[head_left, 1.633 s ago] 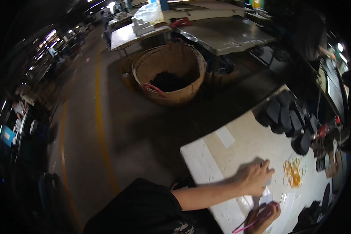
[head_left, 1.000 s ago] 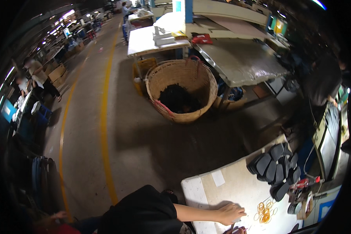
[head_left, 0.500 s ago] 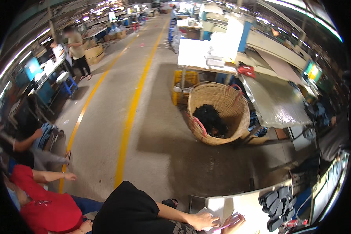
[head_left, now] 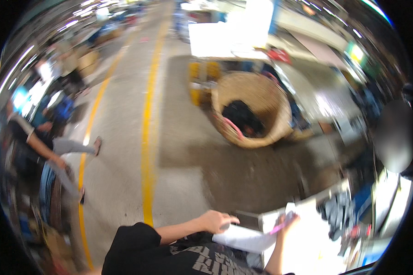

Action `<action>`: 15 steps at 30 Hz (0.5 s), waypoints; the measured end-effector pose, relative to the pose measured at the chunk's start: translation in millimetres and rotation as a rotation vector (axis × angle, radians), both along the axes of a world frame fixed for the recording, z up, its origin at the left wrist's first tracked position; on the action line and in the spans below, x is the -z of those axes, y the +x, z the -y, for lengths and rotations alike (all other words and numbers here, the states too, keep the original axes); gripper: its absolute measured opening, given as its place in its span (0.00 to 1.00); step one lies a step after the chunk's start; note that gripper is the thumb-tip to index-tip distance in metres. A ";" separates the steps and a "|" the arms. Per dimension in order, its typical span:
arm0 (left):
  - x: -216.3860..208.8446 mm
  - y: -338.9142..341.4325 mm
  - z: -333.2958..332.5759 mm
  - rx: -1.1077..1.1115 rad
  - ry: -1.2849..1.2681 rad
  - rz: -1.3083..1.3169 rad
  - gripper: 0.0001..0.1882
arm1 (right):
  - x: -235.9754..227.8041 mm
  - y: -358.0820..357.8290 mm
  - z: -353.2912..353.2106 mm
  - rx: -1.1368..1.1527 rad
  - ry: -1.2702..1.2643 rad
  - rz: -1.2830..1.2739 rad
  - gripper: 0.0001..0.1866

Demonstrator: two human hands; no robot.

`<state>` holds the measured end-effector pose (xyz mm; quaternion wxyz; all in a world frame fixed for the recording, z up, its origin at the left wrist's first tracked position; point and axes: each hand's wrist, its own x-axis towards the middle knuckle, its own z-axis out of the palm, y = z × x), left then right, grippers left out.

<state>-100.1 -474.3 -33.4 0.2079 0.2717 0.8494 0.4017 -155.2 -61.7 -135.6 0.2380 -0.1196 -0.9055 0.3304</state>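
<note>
Paper [head_left: 244,239] is between the hands by the worktop's [head_left: 314,245] left edge, left hand [head_left: 214,222] at it, grip too blurred to tell, right hand's [head_left: 290,225] fingers gripping a pen [head_left: 278,228], marks done or left unclear.

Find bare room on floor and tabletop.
Bare floor between the yellow lines, save a foot inside the left one, and between the right line and wicker basket. Tabletop crowded by dark pieces at right; by the right hand, glare hides it.

Blurry white paper [head_left: 244,239] (details indistinct)
</note>
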 end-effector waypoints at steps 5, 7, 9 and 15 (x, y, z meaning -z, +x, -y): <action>63.2 -2.9 -32.5 -0.185 0.206 0.553 0.31 | 5.8 3.4 18.1 0.079 -0.386 0.014 0.30; 87.1 -4.7 -44.3 -0.083 0.164 0.571 0.30 | -11.0 3.5 20.4 0.086 -0.240 -0.017 0.28; 99.7 -5.4 -57.0 0.021 0.134 0.499 0.31 | -35.4 4.8 19.4 0.073 0.055 -0.090 0.27; 90.1 -22.9 -75.8 0.071 -0.034 0.095 0.38 | -84.2 6.3 30.2 0.092 0.118 -0.014 0.25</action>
